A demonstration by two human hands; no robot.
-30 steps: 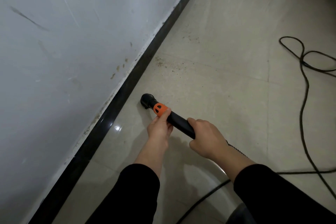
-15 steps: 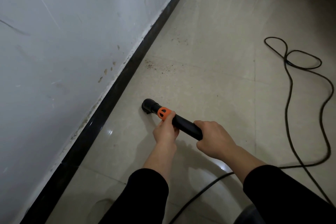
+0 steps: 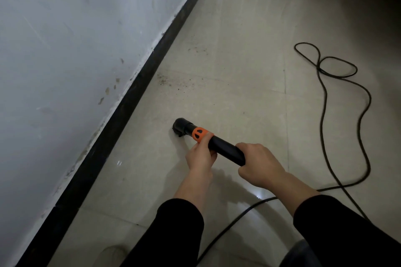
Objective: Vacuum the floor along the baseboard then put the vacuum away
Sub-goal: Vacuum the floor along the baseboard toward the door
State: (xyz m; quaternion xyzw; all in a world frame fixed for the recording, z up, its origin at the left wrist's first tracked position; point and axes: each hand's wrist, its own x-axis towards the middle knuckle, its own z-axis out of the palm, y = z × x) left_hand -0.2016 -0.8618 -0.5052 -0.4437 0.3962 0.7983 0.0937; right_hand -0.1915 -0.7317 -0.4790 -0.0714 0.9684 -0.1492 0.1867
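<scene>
A black vacuum wand (image 3: 225,147) with an orange collar (image 3: 200,134) ends in a black nozzle (image 3: 181,127) that rests on the beige tiled floor (image 3: 238,39). My left hand (image 3: 200,156) grips the wand just behind the orange collar. My right hand (image 3: 258,167) grips the wand farther back. The nozzle sits a short way right of the black baseboard (image 3: 121,115), apart from it. Dark crumbs and dust (image 3: 173,83) lie ahead of the nozzle beside the baseboard, with more specks (image 3: 197,50) farther on.
A white scuffed wall (image 3: 76,39) rises on the left. A black power cord (image 3: 347,97) loops over the floor at the right and runs back under my right arm. A dark vacuum part (image 3: 301,253) shows at the bottom edge.
The nozzle and both hands have drawn away from the baseboard toward the right. The view has shifted, showing more of the cord loop.
</scene>
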